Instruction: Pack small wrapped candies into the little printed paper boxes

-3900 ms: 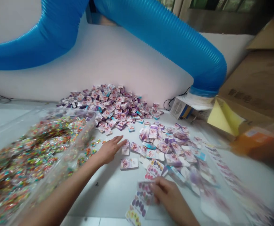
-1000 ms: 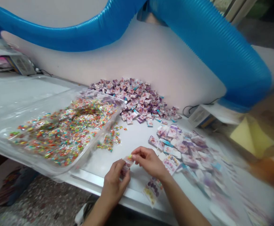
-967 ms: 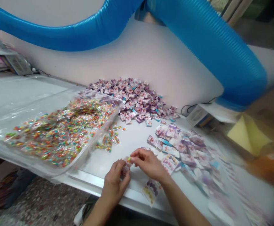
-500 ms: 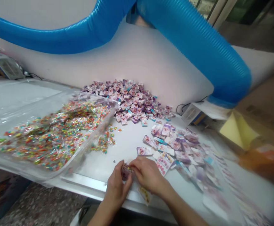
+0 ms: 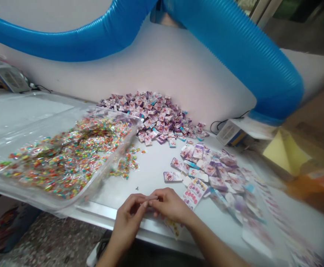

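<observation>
The left hand point(image 5: 128, 219) and right hand point(image 5: 169, 204) have drawn together, their fingers point(image 5: 160, 196) closed in a pinch on a thin pale sliver point(image 5: 151, 198), too small to identify, above the counter point(image 5: 150, 178), a printed card point(image 5: 194, 193) just beside them

On the table point(image 5: 153, 174), a plastic tray point(image 5: 112, 165) of small packets point(image 5: 61, 167) lies left, a heap of cards point(image 5: 153, 118) sits behind against the wall point(image 5: 178, 74), and loose cards point(image 5: 209, 170) spread right.
</observation>
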The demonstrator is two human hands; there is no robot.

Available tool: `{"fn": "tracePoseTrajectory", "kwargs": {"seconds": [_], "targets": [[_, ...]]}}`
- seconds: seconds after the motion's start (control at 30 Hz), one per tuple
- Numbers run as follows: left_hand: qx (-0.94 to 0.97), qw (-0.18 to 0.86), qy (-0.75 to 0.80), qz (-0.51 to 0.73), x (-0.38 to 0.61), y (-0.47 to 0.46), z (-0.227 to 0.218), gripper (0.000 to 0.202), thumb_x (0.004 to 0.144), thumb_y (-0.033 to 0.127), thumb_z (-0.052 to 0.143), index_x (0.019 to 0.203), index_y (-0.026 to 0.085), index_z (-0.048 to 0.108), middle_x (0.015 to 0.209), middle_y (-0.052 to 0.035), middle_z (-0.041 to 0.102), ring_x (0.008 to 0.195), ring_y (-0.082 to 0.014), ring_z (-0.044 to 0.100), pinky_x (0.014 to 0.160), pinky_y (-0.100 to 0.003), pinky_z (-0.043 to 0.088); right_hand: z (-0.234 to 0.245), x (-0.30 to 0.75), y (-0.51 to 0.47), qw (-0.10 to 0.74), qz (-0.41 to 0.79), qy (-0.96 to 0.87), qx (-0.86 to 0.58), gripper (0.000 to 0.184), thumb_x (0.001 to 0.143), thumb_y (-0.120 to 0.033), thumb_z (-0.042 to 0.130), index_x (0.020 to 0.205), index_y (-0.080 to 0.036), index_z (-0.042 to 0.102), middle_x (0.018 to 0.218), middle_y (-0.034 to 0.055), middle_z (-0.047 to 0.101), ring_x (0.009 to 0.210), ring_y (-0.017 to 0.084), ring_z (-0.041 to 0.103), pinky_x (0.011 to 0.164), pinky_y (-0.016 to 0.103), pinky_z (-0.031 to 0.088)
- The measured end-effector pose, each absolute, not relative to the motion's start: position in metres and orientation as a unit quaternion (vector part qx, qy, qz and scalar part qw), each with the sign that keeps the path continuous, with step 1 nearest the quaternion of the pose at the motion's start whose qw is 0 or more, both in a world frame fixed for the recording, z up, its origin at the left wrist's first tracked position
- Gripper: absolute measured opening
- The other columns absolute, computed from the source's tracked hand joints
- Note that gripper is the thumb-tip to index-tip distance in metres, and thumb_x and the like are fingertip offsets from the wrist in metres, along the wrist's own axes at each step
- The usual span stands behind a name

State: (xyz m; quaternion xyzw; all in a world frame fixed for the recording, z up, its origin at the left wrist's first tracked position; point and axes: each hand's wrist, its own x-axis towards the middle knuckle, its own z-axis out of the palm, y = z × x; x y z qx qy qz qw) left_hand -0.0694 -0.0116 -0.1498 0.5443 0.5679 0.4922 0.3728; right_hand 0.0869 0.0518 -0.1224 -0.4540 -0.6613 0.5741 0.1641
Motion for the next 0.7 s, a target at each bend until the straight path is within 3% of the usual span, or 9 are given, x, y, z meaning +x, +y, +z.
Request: {"fn": "tracePoseTrajectory", "kwargs": {"seconds": [0.07,0.13,0.2,0.3,0.4,0.57,0.7], "targets": [[0.464,0.501,0.551,0.479,-0.076,-0.007,-0.145,0.025,0.077,0.042,0.062,0.075,0.018,0.058,0.066,-0.0006,0.062,0.056,-0.0129,0.057,0.050,-0.023,0.044,-0.122,0.089,0.048,0.184,0.623,-0.629,-0.427,0.019,0.078,-0.033,0.063,0.074,-0.014,0.065,0.054,-0.0027,0.059,0.048,0.010,0.053,0.048,0.019,0.041],[0.410,0.565,0.541,0.469,-0.079,-0.002,-0.142,0.029,0.071,0.043,0.068,0.074,0.017,0.055,0.055,0.0043,0.055,0.047,-0.0093,0.050,0.044,-0.020,0.039,-0.124,0.093,0.047,0.194,0.703,-0.574,-0.374,0.028,0.075,-0.040,0.068,0.083,-0.013,0.068,0.061,-0.0009,0.062,0.055,0.011,0.058,0.056,0.023,0.047],[0.375,0.598,0.527,0.474,-0.079,0.000,-0.139,0.031,0.066,0.040,0.073,0.077,0.018,0.053,0.059,0.0056,0.056,0.045,-0.0074,0.048,0.044,-0.019,0.039,-0.129,0.097,0.046,0.205,0.763,-0.514,-0.334,0.039,0.071,-0.044,0.072,0.094,-0.012,0.069,0.067,0.0013,0.065,0.060,0.012,0.061,0.063,0.025,0.049],[0.334,0.638,0.500,0.480,-0.077,0.001,-0.134,0.034,0.062,0.035,0.075,0.082,0.019,0.052,0.069,0.0056,0.059,0.043,-0.0053,0.047,0.043,-0.020,0.039,-0.139,0.097,0.042,0.248,0.781,-0.445,-0.361,0.039,0.063,-0.040,0.078,0.089,-0.013,0.069,0.065,-0.0001,0.063,0.053,0.009,0.057,0.053,0.021,0.045],[0.306,0.666,0.491,0.472,-0.076,0.002,-0.131,0.029,0.061,0.031,0.076,0.076,0.017,0.055,0.064,0.0057,0.057,0.045,-0.0056,0.049,0.047,-0.019,0.042,-0.139,0.090,0.036,0.287,0.717,-0.489,-0.406,0.025,0.069,-0.033,0.073,0.088,-0.017,0.069,0.070,-0.0006,0.064,0.050,0.008,0.053,0.047,0.019,0.040],[0.280,0.664,0.501,0.479,-0.076,0.002,-0.130,0.026,0.059,0.029,0.077,0.072,0.015,0.059,0.059,0.0049,0.058,0.050,-0.0079,0.054,0.052,-0.021,0.044,-0.125,0.085,0.028,0.341,0.485,-0.701,-0.397,0.022,0.087,-0.029,0.055,0.099,-0.024,0.073,0.092,0.0045,0.070,0.084,0.017,0.063,0.076,0.029,0.048],[0.337,0.644,0.502,0.469,-0.078,0.001,-0.132,0.028,0.064,0.032,0.074,0.083,0.015,0.063,0.063,0.0028,0.061,0.055,-0.0098,0.057,0.057,-0.023,0.045,-0.119,0.087,0.030,0.320,0.441,-0.734,-0.405,0.024,0.089,-0.026,0.051,0.099,-0.026,0.073,0.090,0.0026,0.072,0.082,0.017,0.064,0.076,0.029,0.048]]}}
